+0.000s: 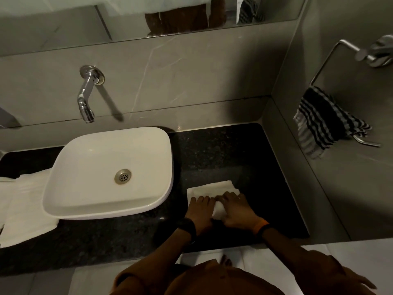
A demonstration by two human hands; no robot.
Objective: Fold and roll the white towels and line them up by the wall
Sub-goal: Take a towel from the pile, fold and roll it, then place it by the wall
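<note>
Towel (212, 189), white, folded to a narrow strip, flat on black speckled countertop (234, 154), right of basin and closer to front edge than to back wall. Near end already wound into a short roll under both hands; far end flat, pointing toward back edge. Left hand (200, 209) palm down on left part of roll, fingers (201, 200) slightly spread, tips on cloth. Right hand (236, 209) just beside it on right part, fingers (226, 195) curled over top of roll, close together, pressing down. Hands nearly touching at roll's middle. Dark band (189, 228) on left wrist, dark band with orange edge (264, 226) on right wrist. Brown sleeves (297, 258) pushed up forearms.

White rectangular basin (110, 173) on countertop's middle, round metal drain (123, 176) at its bottom. Chrome spout (86, 96) from back wall above basin's far rim. More white towels (27, 207) loosely spread at left front of countertop, partly tucked under basin's left side. Back right corner of countertop bare, dark. Striped dark-and-pale cloth (325, 122) hung on chrome ring (340, 60) on right wall, above countertop's right edge. Mirror (127, 13) along top of back wall.
</note>
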